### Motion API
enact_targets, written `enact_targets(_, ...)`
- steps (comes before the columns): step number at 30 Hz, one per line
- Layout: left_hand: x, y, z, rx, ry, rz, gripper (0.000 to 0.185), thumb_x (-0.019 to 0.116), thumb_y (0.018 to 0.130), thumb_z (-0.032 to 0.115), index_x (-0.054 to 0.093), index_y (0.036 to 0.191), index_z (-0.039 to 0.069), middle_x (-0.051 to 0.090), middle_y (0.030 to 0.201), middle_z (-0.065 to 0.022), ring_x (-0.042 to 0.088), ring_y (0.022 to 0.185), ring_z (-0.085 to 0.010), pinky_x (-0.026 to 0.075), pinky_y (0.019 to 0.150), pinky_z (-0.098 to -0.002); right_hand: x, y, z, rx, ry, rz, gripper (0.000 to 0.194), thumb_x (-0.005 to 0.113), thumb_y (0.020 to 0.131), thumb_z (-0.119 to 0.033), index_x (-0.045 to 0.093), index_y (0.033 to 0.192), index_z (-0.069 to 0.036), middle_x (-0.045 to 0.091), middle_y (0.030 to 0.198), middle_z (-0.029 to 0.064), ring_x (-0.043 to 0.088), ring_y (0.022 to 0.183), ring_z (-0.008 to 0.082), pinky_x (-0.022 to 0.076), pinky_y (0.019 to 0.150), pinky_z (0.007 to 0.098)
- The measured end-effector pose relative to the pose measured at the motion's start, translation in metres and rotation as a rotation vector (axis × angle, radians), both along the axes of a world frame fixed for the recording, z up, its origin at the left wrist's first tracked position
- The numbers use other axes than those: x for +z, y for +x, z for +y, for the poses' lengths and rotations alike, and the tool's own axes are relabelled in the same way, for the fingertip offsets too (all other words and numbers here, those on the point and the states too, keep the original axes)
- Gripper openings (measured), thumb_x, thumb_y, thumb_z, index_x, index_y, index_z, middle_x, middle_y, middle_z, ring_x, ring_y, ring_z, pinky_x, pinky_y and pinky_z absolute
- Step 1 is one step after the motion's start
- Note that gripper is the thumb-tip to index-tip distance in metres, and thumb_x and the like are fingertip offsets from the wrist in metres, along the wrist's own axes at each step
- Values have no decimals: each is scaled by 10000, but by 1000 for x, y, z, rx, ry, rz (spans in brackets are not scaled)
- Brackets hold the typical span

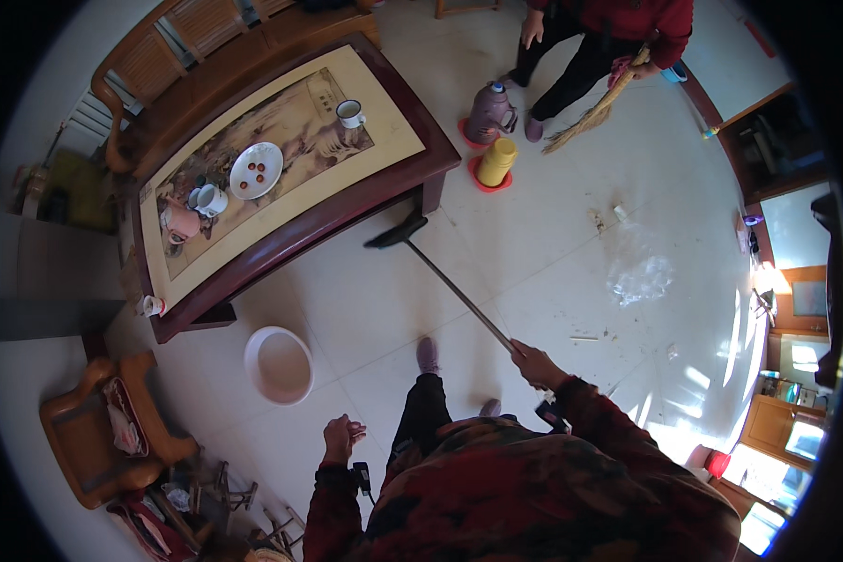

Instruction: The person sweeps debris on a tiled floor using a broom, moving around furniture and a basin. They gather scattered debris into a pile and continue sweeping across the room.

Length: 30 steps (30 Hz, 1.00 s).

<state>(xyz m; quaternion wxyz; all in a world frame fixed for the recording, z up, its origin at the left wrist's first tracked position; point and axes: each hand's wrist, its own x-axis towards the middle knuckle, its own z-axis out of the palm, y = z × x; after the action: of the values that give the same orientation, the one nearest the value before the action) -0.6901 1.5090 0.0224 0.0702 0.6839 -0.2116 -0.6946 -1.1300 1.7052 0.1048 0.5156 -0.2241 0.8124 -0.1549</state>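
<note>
My right hand is closed around the metal handle of a long-handled broom. The dark broom head is at the floor by the near leg of a low wooden table. My left hand holds nothing that I can see, its fingers partly curled, to the right of and below a white plastic basin on the floor. Bits of debris, a small stick and a crumpled clear plastic sheet lie on the tiles at the right.
A person at the top holds a straw broom. A purple thermos and a yellow one stand in red trays beside the table. On it are a plate, mugs and a pink pitcher. A wooden chair stands left.
</note>
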Motion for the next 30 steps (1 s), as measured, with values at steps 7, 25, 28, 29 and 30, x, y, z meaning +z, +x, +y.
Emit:
enact_targets(7, 0, -49, -34, -120, -6, -1, 202, 471, 895, 202, 456, 912, 2, 574, 797, -146, 637, 740, -315, 538, 668, -457, 61, 4, 83, 405, 79, 294, 484, 414, 912, -291, 309, 1380, -225, 630, 772, 221, 605, 701, 431, 477, 657, 539)
enact_targets(25, 27, -74, 64, -76, -62, -133, 205, 474, 897, 188, 485, 910, -16, 586, 730, -139, 644, 650, -291, 555, 572, -409, 33, -101, 167, 292, 170, 264, 443, 430, 898, -279, 356, 1332, -235, 640, 814, 206, 620, 752, 413, 487, 675, 527)
enact_targets(28, 26, -94, 82, -84, -48, -132, 207, 464, 901, 187, 488, 907, -18, 587, 732, -139, 644, 651, -291, 555, 571, -413, 53, -117, 180, 283, 193, 277, 454, 430, 903, -295, 343, 1347, -247, 638, 799, 213, 623, 744, 404, 492, 673, 519)
enact_targets(29, 27, -101, 86, -98, -42, -143, 209, 461, 902, 188, 489, 904, -20, 588, 734, -139, 644, 652, -291, 554, 571, -414, 54, -125, 176, 301, 187, 306, 455, 429, 905, -297, 343, 1348, -246, 637, 797, 216, 623, 744, 402, 492, 673, 518)
enact_targets(30, 28, -109, 89, -100, -45, -131, 225, 461, 906, 198, 494, 891, -24, 588, 732, -139, 644, 653, -290, 553, 571, -415, 49, -133, 166, 319, 180, 332, 455, 427, 906, -299, 343, 1350, -245, 636, 795, 218, 624, 745, 400, 492, 674, 517)
